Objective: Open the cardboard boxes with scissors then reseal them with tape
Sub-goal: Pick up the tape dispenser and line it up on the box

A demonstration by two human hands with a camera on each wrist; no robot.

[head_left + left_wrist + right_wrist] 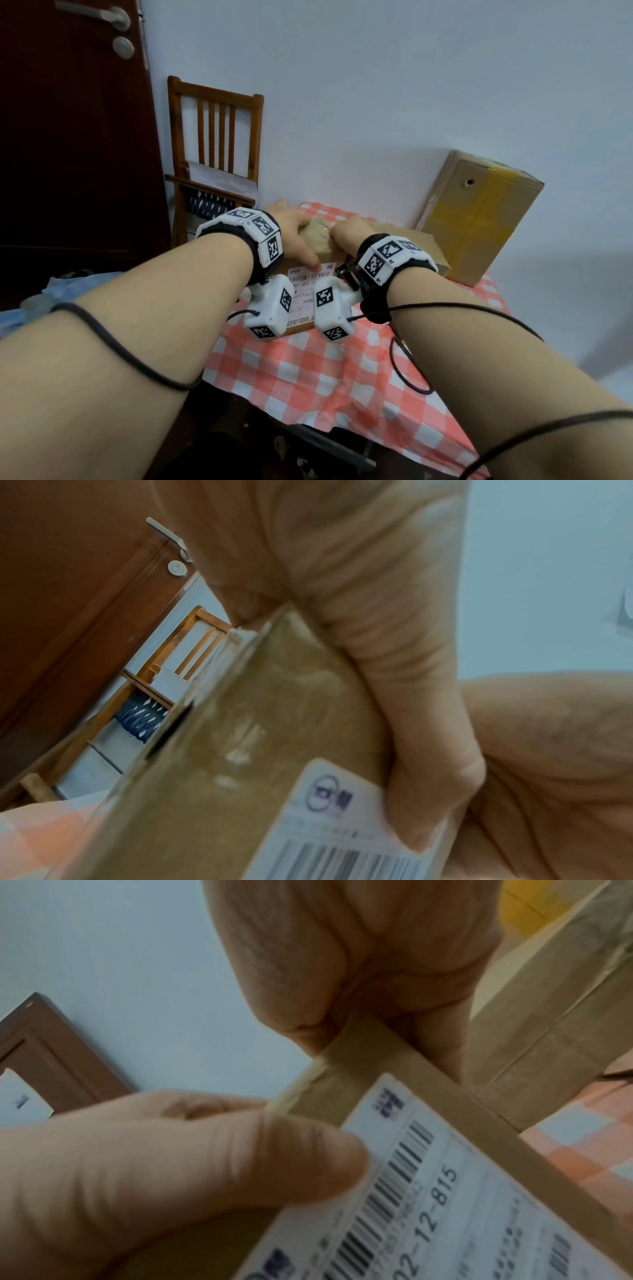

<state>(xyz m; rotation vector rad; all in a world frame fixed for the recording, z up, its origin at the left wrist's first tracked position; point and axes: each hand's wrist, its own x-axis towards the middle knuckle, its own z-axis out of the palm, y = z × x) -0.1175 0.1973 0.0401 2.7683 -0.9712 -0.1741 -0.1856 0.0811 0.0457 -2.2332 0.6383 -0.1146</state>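
Behind and right of both grips, large cardboard box (pixel 479 219) leaning on wall. Under the grips, bench (pixel 308 370) with checked cloth. Small labelled box (pixel 308 274) grasped at far top edge by left hand (pixel 294 236) and right hand (pixel 349 233), thumbs on the label side.

small box (pixel 310 270): brown cardboard, white barcode shipping label (pixel 308 284) on the near face, top taped, on the checked cloth.
flat box (pixel 411 245): brown, just behind it.
large box (pixel 479 219): yellow-taped, tilted against the wall, far right.
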